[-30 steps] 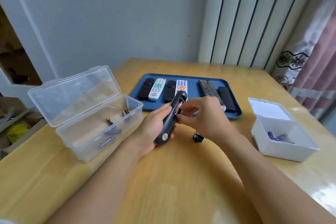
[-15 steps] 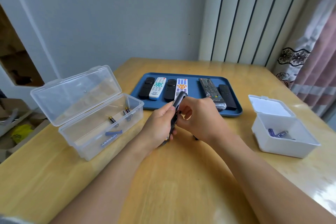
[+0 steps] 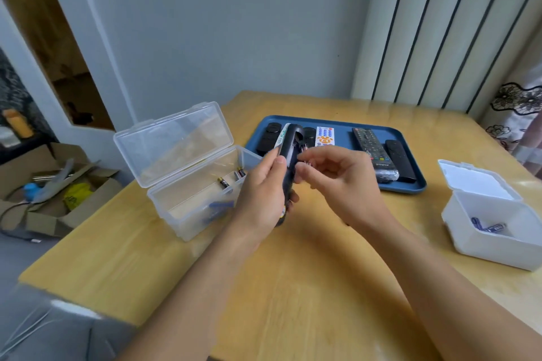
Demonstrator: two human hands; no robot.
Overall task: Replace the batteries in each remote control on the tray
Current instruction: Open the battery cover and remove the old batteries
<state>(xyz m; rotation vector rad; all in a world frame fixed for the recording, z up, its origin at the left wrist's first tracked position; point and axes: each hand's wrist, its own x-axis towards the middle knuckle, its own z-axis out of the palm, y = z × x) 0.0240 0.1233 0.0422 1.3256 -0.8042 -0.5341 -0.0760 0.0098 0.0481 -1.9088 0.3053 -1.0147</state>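
The left hand (image 3: 264, 193) gripped a slim black remote control (image 3: 289, 167) upright above the pale wooden table (image 3: 293, 287), its open battery bay turned rightward so the other hand could reach in. The right hand (image 3: 337, 182) pinched what looked like a small battery (image 3: 305, 149) at the bay's edge, seemingly drawing it out. A clear plastic box with hinged lid (image 3: 187, 184) sat left, probably for spent cells, and a white plastic box (image 3: 492, 214) right held blue ones. The other remotes waited on the blue tray (image 3: 410, 184) at the far side.
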